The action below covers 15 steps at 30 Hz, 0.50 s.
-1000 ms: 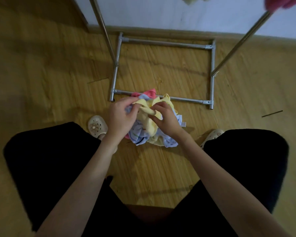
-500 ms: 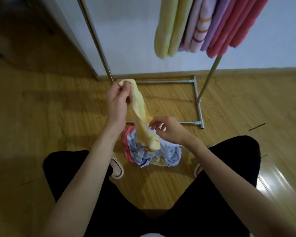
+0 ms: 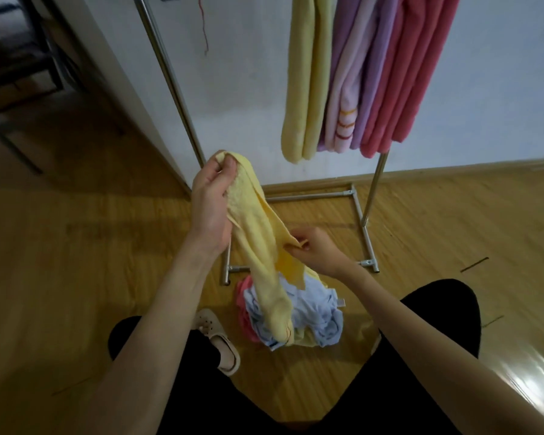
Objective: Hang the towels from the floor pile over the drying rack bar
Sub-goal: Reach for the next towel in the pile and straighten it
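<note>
The left hand (image 3: 209, 202) pinches the top corner of a yellow towel (image 3: 258, 246) between thumb and fingertips, held up at about the height of the hanging towels' lower ends. The right hand (image 3: 314, 251) pinches a side edge of the same towel lower down, fingers curled on the fabric. Half a second ago the right hand was only reaching in at the towel's lower part; now it has caught an edge, and the left hand has lifted a little higher, so the towel is being drawn open rather than hanging as a rope. That suggests the spreading step before it goes over the bar, which is out of view above. The towel's tail still trails onto the pile (image 3: 299, 315) of blue, pink and yellow cloth on the floor (image 3: 107, 246), just in front of the rack base (image 3: 361, 221). Yellow, purple and pink hung towels (image 3: 358, 73) already fill the right of the rack.
</note>
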Motion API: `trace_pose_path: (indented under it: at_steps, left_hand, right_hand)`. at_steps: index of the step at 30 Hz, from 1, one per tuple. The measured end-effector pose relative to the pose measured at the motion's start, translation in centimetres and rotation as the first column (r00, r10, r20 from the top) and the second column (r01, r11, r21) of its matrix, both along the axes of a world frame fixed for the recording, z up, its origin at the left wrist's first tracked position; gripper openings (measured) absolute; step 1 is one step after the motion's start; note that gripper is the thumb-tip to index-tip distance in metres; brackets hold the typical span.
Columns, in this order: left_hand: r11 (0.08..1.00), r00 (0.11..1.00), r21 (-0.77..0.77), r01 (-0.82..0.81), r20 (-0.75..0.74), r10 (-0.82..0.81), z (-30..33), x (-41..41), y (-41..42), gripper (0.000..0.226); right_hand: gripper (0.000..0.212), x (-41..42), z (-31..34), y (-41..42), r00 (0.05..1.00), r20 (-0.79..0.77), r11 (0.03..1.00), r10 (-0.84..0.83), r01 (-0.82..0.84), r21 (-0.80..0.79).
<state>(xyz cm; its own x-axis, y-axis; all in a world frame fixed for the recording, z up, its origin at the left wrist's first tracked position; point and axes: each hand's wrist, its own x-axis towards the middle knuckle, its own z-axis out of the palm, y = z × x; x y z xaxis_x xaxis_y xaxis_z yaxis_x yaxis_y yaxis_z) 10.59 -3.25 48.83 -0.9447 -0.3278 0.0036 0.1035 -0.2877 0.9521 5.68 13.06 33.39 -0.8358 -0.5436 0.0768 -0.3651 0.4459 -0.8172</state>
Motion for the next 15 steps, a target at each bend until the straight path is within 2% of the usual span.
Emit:
trace_pose_path:
  at_steps: [4,7,10,12,15]
  left_hand:
    - [0.984,0.991,0.121,-0.129,-0.006,0.13,2.0,0.4,-1.4,0.018]
    - [0.975,0.984,0.139,-0.175,-0.011,0.178,2.7,0.8,-3.3,0.018]
    - [0.968,0.975,0.129,-0.216,-0.017,0.22,2.7,1.1,-5.1,0.017]
    - [0.964,0.965,0.044,-0.261,0.019,0.26,2.2,1.2,-6.0,0.018]
    - [0.946,0.951,-0.213,-0.246,0.138,0.278,0.7,1.7,-7.1,0.013]
  right_hand:
    - [0.03,0.8,-0.1,2.4,0.99,0.105,0.989,-0.097,0.108,-0.102]
    - [0.022,1.3,0.3,4.2,0.957,0.254,0.961,-0.143,0.195,-0.194]
    - [0.018,1.5,1.5,5.3,0.86,0.469,0.855,-0.202,0.388,-0.344]
    - [0.023,1.0,2.6,5.5,0.782,0.59,0.768,-0.2,0.499,-0.401]
    - [0.044,0.0,4.0,5.0,0.746,0.584,0.717,-0.32,0.594,-0.365]
